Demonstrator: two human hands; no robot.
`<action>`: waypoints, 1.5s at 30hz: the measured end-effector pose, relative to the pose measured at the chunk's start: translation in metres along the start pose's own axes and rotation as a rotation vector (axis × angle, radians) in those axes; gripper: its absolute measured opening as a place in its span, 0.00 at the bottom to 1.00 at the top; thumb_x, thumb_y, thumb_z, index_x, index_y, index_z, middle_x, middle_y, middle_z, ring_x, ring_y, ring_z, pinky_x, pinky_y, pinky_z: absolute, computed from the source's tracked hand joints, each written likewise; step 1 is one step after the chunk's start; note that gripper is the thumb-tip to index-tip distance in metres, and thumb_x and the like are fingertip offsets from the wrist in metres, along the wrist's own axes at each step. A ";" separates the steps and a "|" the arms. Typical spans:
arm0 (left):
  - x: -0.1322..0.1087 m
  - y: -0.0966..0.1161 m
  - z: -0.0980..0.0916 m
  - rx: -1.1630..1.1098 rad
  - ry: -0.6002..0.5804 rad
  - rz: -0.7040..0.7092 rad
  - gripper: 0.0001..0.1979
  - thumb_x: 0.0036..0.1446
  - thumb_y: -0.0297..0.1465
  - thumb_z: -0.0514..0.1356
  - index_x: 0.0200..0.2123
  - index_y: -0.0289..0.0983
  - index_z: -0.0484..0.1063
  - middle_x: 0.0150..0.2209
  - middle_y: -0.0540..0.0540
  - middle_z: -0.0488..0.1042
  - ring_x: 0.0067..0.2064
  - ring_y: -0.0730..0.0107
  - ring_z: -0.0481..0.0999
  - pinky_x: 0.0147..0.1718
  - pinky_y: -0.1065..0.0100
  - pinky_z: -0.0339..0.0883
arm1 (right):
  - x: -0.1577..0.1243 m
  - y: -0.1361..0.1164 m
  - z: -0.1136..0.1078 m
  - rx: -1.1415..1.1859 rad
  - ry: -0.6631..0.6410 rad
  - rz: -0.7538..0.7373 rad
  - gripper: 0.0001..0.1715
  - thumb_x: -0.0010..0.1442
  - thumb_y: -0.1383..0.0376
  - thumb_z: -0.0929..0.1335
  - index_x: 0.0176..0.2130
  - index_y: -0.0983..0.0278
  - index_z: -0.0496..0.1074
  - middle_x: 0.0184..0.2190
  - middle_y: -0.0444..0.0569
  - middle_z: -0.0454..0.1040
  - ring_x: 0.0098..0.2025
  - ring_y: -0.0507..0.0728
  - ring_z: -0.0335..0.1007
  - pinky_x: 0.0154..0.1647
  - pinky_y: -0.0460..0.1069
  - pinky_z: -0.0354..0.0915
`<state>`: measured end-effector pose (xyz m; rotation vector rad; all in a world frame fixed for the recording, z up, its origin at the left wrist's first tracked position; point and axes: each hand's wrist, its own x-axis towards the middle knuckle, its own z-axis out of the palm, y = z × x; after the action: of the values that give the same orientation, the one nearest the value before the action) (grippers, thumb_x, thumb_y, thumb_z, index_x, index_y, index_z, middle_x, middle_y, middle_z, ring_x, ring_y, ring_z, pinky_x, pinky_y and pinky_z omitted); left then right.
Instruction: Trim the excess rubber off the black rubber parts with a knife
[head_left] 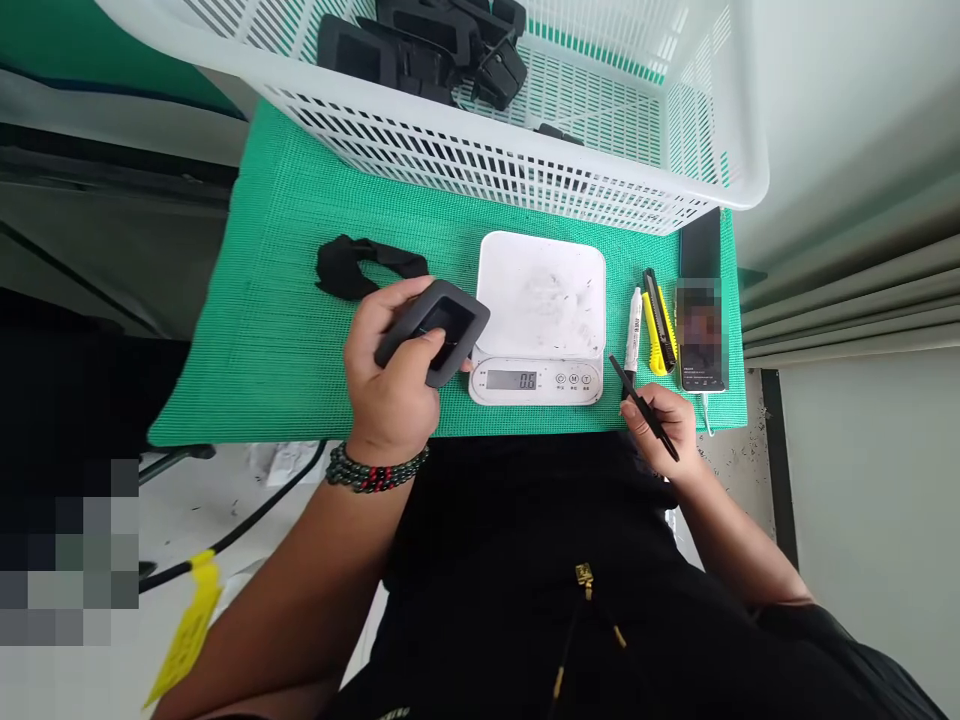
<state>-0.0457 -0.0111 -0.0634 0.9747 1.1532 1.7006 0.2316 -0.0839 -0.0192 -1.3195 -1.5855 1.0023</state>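
Above the green woven mat [262, 350], just left of the white square digital scale [541, 300], the dark grey, rounded rectangular frame-shaped part [459, 350] is held in the left hand [394, 385]. Handling of this part appears to be in progress — the piece is picked up and tilted, while the slim black pen-like tool [645, 407] stands apart from it. No finished result can be confirmed; tool contact with the part, if required, remains to be made. Similar black parts [420, 50] lie in the white perforated plastic basket [495, 180]; whether these are processed or waiting cannot be told. The scale platform carries dark specks only, and its display appears to read 0.6.

The part has a thick, matt rim around a central opening. Its surface looks smooth; marks inside the opening are too small to identify.

Left hand: grasping the part, thumb inside the opening, fingers around the outer side. Right hand [666, 425]: grasping the tool near the mat's front edge — beside the white-barrelled marker [634, 325].
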 end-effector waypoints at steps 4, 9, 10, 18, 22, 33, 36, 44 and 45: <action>-0.002 0.000 -0.001 0.004 -0.018 0.012 0.21 0.50 0.29 0.67 0.49 0.44 0.82 0.40 0.47 0.81 0.26 0.72 0.76 0.16 0.74 0.74 | 0.000 -0.002 0.001 -0.010 0.009 0.017 0.13 0.63 0.63 0.71 0.28 0.60 0.69 0.21 0.40 0.65 0.22 0.50 0.56 0.24 0.47 0.56; -0.004 0.006 0.001 -0.001 -0.005 -0.015 0.19 0.50 0.30 0.68 0.48 0.43 0.83 0.39 0.46 0.80 0.25 0.73 0.75 0.16 0.74 0.73 | -0.003 -0.002 0.002 -0.009 0.056 0.024 0.16 0.66 0.59 0.71 0.28 0.60 0.68 0.20 0.41 0.65 0.21 0.51 0.57 0.23 0.48 0.57; -0.004 0.007 0.002 -0.003 -0.001 -0.024 0.19 0.49 0.30 0.68 0.47 0.43 0.83 0.39 0.46 0.81 0.25 0.73 0.75 0.16 0.74 0.72 | -0.003 -0.002 0.002 -0.009 0.068 0.024 0.17 0.67 0.58 0.71 0.28 0.60 0.68 0.20 0.41 0.66 0.21 0.51 0.58 0.23 0.48 0.58; -0.006 0.017 0.003 0.023 0.018 -0.071 0.20 0.47 0.30 0.68 0.46 0.46 0.84 0.40 0.46 0.82 0.27 0.68 0.76 0.16 0.70 0.74 | -0.002 -0.002 0.009 0.016 0.099 -0.052 0.15 0.67 0.63 0.70 0.28 0.60 0.69 0.19 0.40 0.67 0.20 0.50 0.58 0.21 0.47 0.56; -0.005 0.017 0.004 0.014 0.010 -0.027 0.20 0.47 0.28 0.67 0.45 0.46 0.85 0.38 0.46 0.82 0.27 0.69 0.76 0.14 0.72 0.72 | -0.002 0.000 0.014 0.042 0.090 -0.088 0.13 0.66 0.67 0.71 0.29 0.59 0.69 0.20 0.40 0.70 0.20 0.49 0.60 0.21 0.46 0.55; 0.002 0.002 0.002 0.025 -0.001 0.005 0.19 0.47 0.32 0.70 0.45 0.42 0.83 0.37 0.47 0.80 0.23 0.74 0.71 0.14 0.73 0.67 | 0.001 0.014 0.014 0.033 0.058 -0.070 0.10 0.59 0.62 0.72 0.29 0.60 0.69 0.21 0.40 0.69 0.23 0.51 0.63 0.25 0.46 0.61; 0.004 -0.002 0.001 0.030 -0.015 0.017 0.18 0.49 0.33 0.70 0.46 0.41 0.82 0.39 0.47 0.80 0.23 0.75 0.71 0.16 0.72 0.68 | 0.000 0.019 0.011 0.055 0.015 -0.113 0.07 0.58 0.64 0.72 0.31 0.60 0.70 0.23 0.41 0.72 0.25 0.52 0.66 0.27 0.47 0.63; 0.006 -0.007 0.002 0.047 -0.039 0.045 0.19 0.50 0.32 0.68 0.47 0.40 0.81 0.41 0.46 0.80 0.22 0.73 0.75 0.16 0.71 0.71 | 0.001 0.027 0.001 0.087 -0.065 -0.164 0.06 0.60 0.61 0.72 0.32 0.60 0.72 0.25 0.43 0.75 0.26 0.53 0.68 0.28 0.48 0.64; 0.007 -0.007 0.003 0.051 -0.038 0.043 0.19 0.50 0.33 0.69 0.48 0.40 0.81 0.41 0.46 0.80 0.22 0.73 0.74 0.16 0.71 0.71 | 0.001 0.028 0.001 0.094 -0.063 -0.162 0.07 0.60 0.61 0.72 0.32 0.60 0.72 0.25 0.43 0.74 0.26 0.53 0.67 0.28 0.48 0.64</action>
<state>-0.0442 -0.0023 -0.0686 1.0662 1.1627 1.6867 0.2399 -0.0789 -0.0459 -1.0875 -1.6430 1.0134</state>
